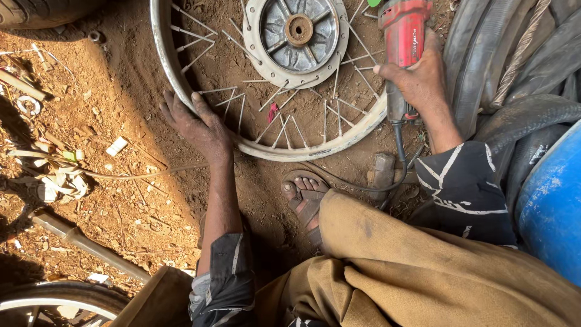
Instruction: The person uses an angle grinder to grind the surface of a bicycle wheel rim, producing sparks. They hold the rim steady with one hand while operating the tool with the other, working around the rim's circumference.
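Note:
A spoked metal wheel rim [315,147] lies flat on the dirt, its grey hub [296,31] near the top of the view. Several spokes are cut or loose and point inward. My left hand [196,124] rests on the rim's lower left edge, fingers spread over it. My right hand [417,79] grips a red angle grinder [402,33] at the rim's right side, with its black cable [399,145] trailing down toward my sandalled foot [305,197].
Black rubber tyres and tubes [514,72] pile up at the right beside a blue drum [554,200]. A metal rod [85,242] and paper scraps [60,178] lie on the dirt at left. Another wheel [54,303] shows at bottom left.

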